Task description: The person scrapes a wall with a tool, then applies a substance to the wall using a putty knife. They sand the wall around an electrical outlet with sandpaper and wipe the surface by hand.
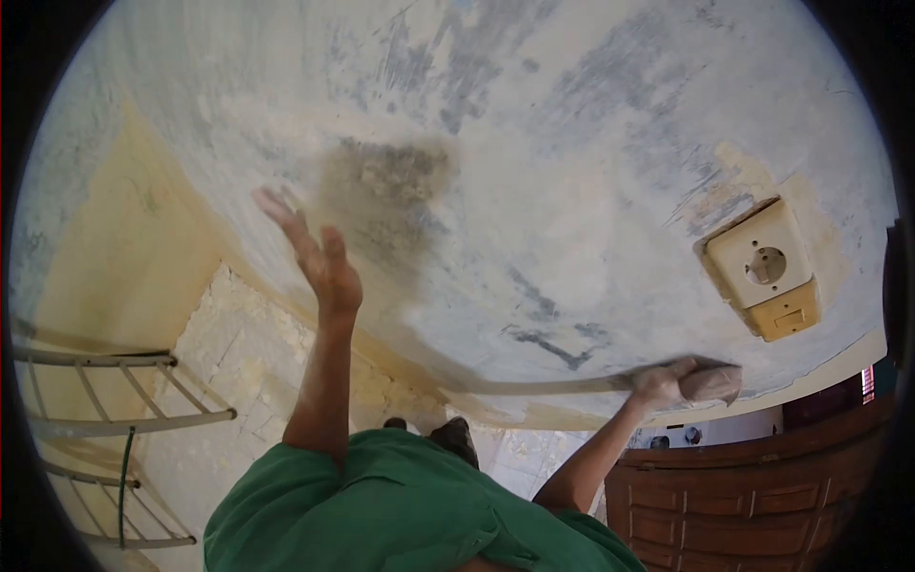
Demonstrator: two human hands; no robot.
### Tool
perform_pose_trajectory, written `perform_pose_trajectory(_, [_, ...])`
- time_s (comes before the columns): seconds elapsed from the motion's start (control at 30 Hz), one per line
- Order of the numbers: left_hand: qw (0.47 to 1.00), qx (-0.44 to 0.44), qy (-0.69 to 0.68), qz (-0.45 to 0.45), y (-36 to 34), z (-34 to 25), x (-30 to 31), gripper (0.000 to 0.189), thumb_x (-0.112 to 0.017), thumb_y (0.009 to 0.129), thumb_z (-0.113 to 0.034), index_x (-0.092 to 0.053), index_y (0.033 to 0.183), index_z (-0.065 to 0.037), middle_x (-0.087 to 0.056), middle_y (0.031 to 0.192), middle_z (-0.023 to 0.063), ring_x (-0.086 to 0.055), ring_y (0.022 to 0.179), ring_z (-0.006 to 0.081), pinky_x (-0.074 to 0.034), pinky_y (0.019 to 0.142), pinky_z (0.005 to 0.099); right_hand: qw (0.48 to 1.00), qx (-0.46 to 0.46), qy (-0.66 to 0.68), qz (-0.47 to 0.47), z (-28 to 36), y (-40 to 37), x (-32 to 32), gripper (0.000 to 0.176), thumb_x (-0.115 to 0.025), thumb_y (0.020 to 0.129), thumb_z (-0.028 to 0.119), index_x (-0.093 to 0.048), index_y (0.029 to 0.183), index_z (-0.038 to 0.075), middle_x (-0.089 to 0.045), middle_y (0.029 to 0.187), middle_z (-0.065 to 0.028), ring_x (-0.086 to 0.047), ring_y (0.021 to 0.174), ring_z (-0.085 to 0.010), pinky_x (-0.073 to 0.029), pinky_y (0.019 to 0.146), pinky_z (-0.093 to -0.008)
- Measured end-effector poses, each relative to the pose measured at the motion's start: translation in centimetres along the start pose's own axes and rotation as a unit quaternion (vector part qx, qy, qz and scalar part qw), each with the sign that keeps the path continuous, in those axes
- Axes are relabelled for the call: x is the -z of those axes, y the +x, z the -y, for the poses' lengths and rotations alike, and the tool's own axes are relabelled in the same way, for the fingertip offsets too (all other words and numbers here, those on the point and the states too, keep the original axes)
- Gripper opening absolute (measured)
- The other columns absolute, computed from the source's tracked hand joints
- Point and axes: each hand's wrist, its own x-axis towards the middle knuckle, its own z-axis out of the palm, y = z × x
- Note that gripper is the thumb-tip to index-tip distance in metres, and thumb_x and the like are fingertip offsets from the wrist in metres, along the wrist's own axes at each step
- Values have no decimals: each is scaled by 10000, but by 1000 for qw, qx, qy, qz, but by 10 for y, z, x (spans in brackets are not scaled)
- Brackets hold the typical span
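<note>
My right hand (658,385) grips a brownish folded sheet of sandpaper (713,383), held against the lower right part of the patchy white-grey wall (572,210). Raised on the other side, my left hand (319,257) has its fingers apart, slightly smeared by motion, and holds nothing. It overlaps the wall just left of a dark, rough grey patch (391,191).
A wall socket (765,262) with a yellowed switch (789,315) is set in the wall at right. A metal rack or ladder (124,422) stands at lower left. The pale floor (243,353) carries flaky debris. A brown panelled wooden door (734,496) is at lower right.
</note>
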Motion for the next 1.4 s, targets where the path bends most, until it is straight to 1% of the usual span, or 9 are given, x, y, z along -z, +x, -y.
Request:
perform_pose_trajectory(0.17, [998,-26,-43,-44,8,-2,-23,912,-264,884,-673,108,1450,-63,53,1523,184,10,1409,318,-14,1116,471,961,-213,165,-68,-18,24,1,616,-447,963,254,-178,1396,-93,-193,1464,-246,-218,1358,-343,-199,1113,-411])
perform_pose_trajectory(0.2, [998,-25,-47,-45,10,-3,-31,912,-264,884,-673,108,1450,-63,53,1523,184,10,1409,318,-14,1116,471,989,-80,74,-98,-7,31,2,619,-437,963,295,-206,1391,-89,-236,1450,-249,-224,1358,-335,-201,1112,-421])
perform_pose_trajectory(0.37, [990,-125,64,15,24,-17,-71,1083,-429,787,-734,25,1451,-10,39,1502,252,8,1390,409,-8,1093,548,992,38,-116,-7,-28,13,8,602,-431,962,297,-245,1370,-105,-292,1420,-260,-319,1303,-331,-266,1086,-418])
perform_pose_trajectory(0.43, [981,-130,143,24,25,-22,-78,1104,-465,762,-739,-18,1451,-2,14,1496,269,-5,1384,431,-16,1083,565,958,-239,156,-27,-37,14,7,601,-432,962,288,-246,1357,-126,-307,1408,-263,-370,1267,-328,-319,1056,-406])
perform_pose_trajectory(0.7, [969,-160,190,5,26,-17,-84,1113,-509,734,-738,-106,1445,16,-45,1478,310,-47,1370,470,-44,1063,594,974,-143,170,-38,-7,10,3,657,-463,945,256,-140,1379,-117,-206,1441,-269,-314,1294,-347,-303,1064,-407])
perform_pose_trajectory(0.8, [968,-168,187,-4,26,-16,-85,1097,-498,745,-733,-110,1444,18,-47,1477,311,-53,1369,471,-44,1062,595,1000,-25,-2,-6,-11,2,8,612,-464,941,280,-236,1352,-112,-213,1426,-292,-300,1294,-366,-297,1063,-434])
perform_pose_trajectory(0.9, [969,-152,193,1,26,-19,-83,1057,-457,774,-722,-116,1443,21,-55,1476,312,-56,1368,473,-42,1062,595,980,-165,78,-74,-28,28,7,592,-486,942,264,-258,1342,-108,-252,1414,-273,-285,1305,-330,-265,1075,-444])
perform_pose_trajectory(1.2, [979,-137,152,2,21,-21,-85,743,-294,932,-447,-122,1420,86,-57,1482,303,-41,1376,462,-9,1080,554,998,-44,-39,14,-20,-24,7,597,-477,945,192,-197,1370,-119,-202,1445,-275,-276,1319,-352,-245,1086,-402])
perform_pose_trajectory(1.4, [984,-138,107,-32,20,-18,-85,677,-294,947,-382,-146,1421,77,-97,1483,290,-71,1377,449,-21,1095,522,977,-182,112,-19,-10,3,7,598,-443,966,236,-183,1389,-97,-217,1449,-260,-301,1307,-326,-275,1073,-382])
